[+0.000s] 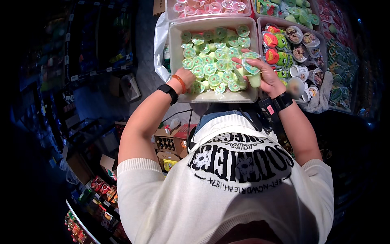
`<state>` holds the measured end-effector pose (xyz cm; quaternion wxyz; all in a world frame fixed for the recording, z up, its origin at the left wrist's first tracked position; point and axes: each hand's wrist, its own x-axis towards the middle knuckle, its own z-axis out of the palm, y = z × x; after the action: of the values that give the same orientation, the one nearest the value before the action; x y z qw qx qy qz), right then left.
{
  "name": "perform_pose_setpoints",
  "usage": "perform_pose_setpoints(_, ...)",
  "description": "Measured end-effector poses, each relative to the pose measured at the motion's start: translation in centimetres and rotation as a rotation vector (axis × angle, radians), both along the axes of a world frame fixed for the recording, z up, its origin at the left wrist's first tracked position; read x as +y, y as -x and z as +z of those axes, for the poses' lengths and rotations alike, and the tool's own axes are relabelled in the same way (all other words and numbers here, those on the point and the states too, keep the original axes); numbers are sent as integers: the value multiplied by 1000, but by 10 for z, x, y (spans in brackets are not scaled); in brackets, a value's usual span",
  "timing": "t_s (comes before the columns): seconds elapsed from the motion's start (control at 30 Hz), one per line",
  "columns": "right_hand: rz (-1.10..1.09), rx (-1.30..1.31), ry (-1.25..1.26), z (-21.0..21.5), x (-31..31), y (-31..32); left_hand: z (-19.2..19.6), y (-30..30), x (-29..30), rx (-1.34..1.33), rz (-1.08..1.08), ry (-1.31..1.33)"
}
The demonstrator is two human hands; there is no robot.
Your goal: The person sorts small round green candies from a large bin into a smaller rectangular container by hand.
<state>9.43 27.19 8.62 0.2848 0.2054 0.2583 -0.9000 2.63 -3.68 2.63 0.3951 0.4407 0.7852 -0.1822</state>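
Observation:
A white plastic bin (pixel 215 97) in front of me holds many small jelly cups (pixel 214 79), pale green with printed clear lids. My right hand (pixel 268 79) is over the bin's right side, its fingers closed around a few green jelly cups (pixel 254 79); one lid faces up beside the thumb. At the bin's left near corner, my left hand (pixel 186 79) reaches down inside the wall, next to the cups. Its fingers are curled, and their tips are hidden, so whatever they grip does not show.
Beyond the bin stands a tub of pink jelly cups (pixel 209 7). To the right, another bin holds red and green packs (pixel 276 53) and white-sided cups (pixel 299 72), with a grey cloth (pixel 321 95) over its edge. A white plastic bag (pixel 161 49) hangs at the left. Open cardboard boxes (pixel 172 142) sit below.

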Motion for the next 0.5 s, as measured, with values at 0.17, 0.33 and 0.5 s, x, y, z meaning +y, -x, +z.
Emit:
perform_pose_setpoints(0.17, 39, -16, 6, -3, -5, -3, 6, -11, 1, 215, -67, -47)
perform_pose_setpoints(0.33, 71, -46, 13, -6, -14, -5, 40, -8, 19, 135, 275, -313)
perform_pose_setpoints(0.5, 64, -94, 88, -25, -23, -8, 75, -27, 79, -1058, 1309, -748)
